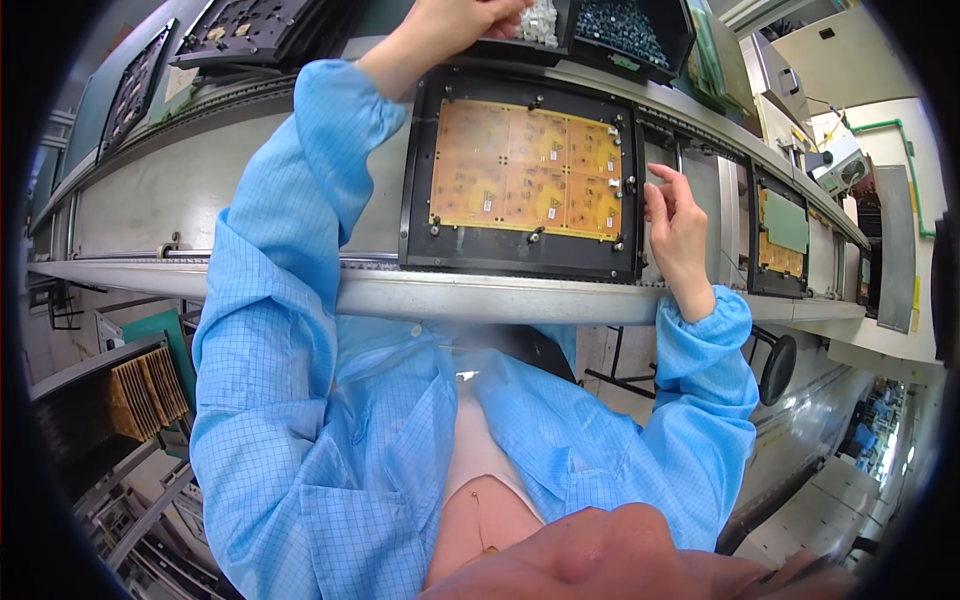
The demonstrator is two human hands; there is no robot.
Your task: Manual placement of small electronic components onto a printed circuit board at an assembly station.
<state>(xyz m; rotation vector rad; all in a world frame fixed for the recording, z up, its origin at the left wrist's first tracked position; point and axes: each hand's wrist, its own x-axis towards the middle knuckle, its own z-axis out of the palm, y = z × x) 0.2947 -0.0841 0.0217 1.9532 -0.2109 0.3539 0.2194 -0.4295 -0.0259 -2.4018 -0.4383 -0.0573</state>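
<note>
My left hand (450,30) reaches to the top edge over a bin of small white parts (540,24). Its fingertips are pinched together, and whatever may be between them is too small to make out. In front of me an amber circuit board panel (535,165) lies in a black carrier frame (520,255) with several clamp posts. A few tiny white pieces stand along the panel's right edge. Just right of the frame hovers my right hand (677,232), with loosely bent fingers apart and nothing visible in them.
The carrier sits on a conveyor with a metal front rail (480,297). A second bin holds dark bluish small parts (622,32). Farther right is another carrier with a green sheet (786,221). Black fixtures (250,35) stand at upper left; a rack of brown boards (148,393) is lower left.
</note>
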